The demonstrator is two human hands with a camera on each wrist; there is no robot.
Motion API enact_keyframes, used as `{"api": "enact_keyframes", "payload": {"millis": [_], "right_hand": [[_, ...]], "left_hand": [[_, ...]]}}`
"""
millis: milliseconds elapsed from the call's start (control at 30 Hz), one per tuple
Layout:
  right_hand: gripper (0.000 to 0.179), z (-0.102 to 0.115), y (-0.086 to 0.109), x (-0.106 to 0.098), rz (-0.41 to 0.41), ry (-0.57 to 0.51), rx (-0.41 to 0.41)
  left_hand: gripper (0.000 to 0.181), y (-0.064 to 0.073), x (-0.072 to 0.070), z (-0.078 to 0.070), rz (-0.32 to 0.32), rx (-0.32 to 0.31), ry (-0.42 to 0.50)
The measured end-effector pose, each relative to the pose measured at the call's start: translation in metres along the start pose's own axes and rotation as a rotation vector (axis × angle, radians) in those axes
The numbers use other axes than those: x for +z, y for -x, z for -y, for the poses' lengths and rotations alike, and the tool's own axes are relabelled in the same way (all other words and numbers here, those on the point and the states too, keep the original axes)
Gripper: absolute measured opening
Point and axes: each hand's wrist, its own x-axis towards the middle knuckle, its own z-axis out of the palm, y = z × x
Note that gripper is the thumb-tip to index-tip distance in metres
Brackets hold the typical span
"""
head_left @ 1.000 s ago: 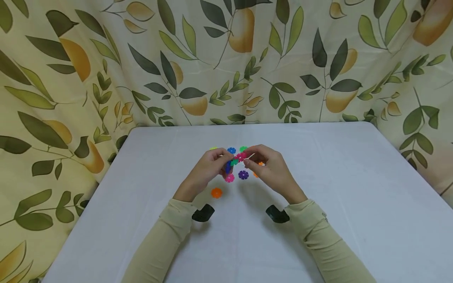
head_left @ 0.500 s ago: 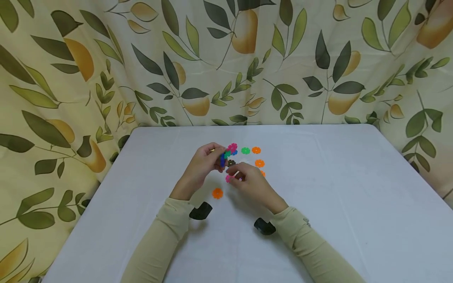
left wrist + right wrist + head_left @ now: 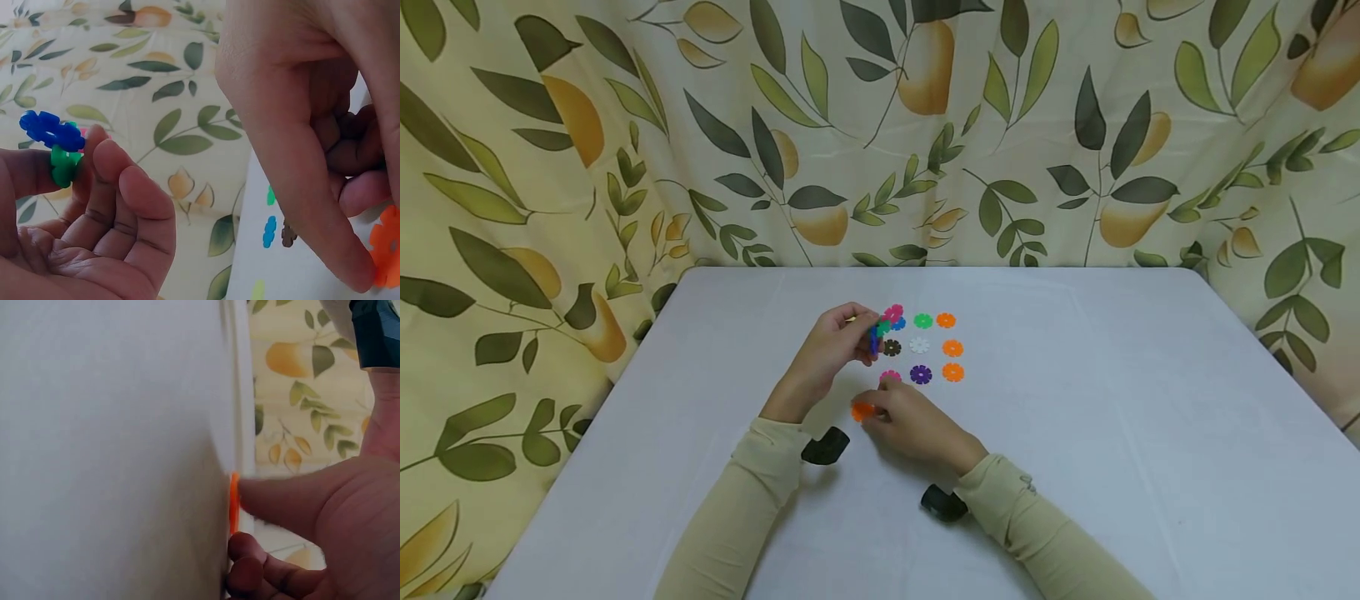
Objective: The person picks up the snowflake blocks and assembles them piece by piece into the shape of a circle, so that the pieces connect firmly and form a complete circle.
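Observation:
My left hand [image 3: 823, 354] holds a joined cluster of small notched plastic discs above the table. In the left wrist view, thumb and fingers pinch it by the green disc [image 3: 64, 169], with the blue disc [image 3: 44, 128] slotted across its top. The cluster's pink disc [image 3: 892, 312] sticks up past the fingertips in the head view. My right hand [image 3: 917, 421] reaches down to a loose orange disc [image 3: 862, 412] at the near side, thumb and fingers at opposite edges of it. In the right wrist view this orange disc appears edge-on between thumb and fingertips.
Loose discs lie in rows beyond the right hand: green [image 3: 923, 321], white [image 3: 919, 345], purple [image 3: 913, 375], brown [image 3: 886, 347], pink [image 3: 891, 376] and several orange ones [image 3: 952, 348]. A white cloth covers the table [image 3: 1075, 400]. Behind hangs a leaf-patterned curtain [image 3: 722, 233].
My right hand has let go of the cluster and come down toward me to the near orange disc. My left hand has shifted slightly left with the cluster.

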Motion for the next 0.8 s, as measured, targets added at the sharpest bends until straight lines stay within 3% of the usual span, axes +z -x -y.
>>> {"api": "enact_keyframes", "payload": {"millis": [167, 400, 667, 800], "right_hand": [[0.025, 0.0, 0.0, 0.002, -0.026, 0.04, -0.013], [0.018, 0.0, 0.001, -0.002, 0.0, 0.032, 0.052], [0.016, -0.006, 0.0, -0.015, 0.017, -0.06, 0.156], [0.015, -0.013, 0.004, -0.024, -0.009, -0.105, 0.161]], "left_hand": [[0.018, -0.001, 0.001, 0.001, 0.007, 0.002, 0.004], [0.019, -0.001, 0.002, 0.002, 0.003, -0.009, -0.011], [0.017, 0.0, 0.005, 0.002, 0.005, -0.005, 0.028], [0.016, -0.001, 0.007, 0.002, -0.004, -0.014, 0.028]]}}
